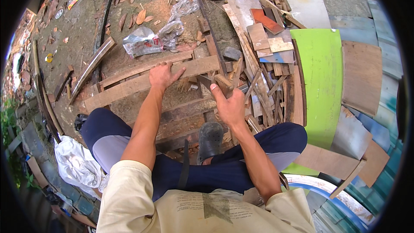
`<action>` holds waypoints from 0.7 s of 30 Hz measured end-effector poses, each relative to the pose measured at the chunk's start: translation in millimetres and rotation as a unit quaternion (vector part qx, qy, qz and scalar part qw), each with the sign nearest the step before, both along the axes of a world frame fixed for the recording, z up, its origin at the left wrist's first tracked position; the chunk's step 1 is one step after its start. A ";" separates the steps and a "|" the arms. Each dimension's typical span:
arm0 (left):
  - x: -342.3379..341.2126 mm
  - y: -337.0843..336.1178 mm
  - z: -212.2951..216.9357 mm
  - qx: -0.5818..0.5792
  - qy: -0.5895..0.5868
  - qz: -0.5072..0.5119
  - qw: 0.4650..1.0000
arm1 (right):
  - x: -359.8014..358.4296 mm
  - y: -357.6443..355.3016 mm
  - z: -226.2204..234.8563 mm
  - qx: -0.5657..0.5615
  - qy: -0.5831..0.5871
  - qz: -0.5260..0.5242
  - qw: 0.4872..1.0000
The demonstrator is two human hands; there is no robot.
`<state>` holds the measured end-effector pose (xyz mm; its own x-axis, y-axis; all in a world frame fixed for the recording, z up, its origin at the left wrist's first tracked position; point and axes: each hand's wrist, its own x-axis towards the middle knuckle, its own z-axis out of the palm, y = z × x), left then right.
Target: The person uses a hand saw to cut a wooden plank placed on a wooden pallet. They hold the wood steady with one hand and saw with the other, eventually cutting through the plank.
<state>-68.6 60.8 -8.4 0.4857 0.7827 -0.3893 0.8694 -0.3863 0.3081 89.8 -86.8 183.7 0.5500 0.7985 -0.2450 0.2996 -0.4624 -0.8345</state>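
My left hand (163, 76) bears down on a pale wooden plank (125, 92), its fingers curled over the far edge and its thumb stretched along the top. The plank slants up to the right across wooden pieces on the ground. Near its right end, my right hand (230, 105) is closed round a wooden-handled tool (224, 83). A short stretch of the tool's dark metal blade (204, 80) shows close to the plank's near edge; the rest is hidden, so I cannot tell whether it touches. Another wooden strip (144, 67) lies just beyond the plank.
Scrap wood (258, 86) and offcuts (258, 36) are heaped on the right, beside a lime-green panel (321, 73). Crumpled clear plastic (142, 43) lies ahead. A white sack (77, 162) rests by my left knee. My grey clog (210, 140) is close below the work.
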 end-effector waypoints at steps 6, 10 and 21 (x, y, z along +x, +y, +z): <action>5.8 1.1 4.9 -0.014 0.013 0.009 1.000 | 5.4 -3.4 -19.0 -0.050 -0.001 0.017 0.999; -5.6 0.5 -3.0 0.011 -0.009 0.004 1.000 | -7.8 -4.8 0.1 -0.009 0.009 0.004 1.000; -4.8 -1.6 -4.0 0.039 -0.025 0.006 0.999 | -3.8 -8.4 -1.4 -0.044 0.022 0.007 0.999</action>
<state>-73.4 59.3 -12.4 0.4932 0.8159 -0.3017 0.8584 -0.4001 0.3211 86.0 -95.3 182.3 0.5267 0.7800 -0.3379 0.2709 -0.5308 -0.8030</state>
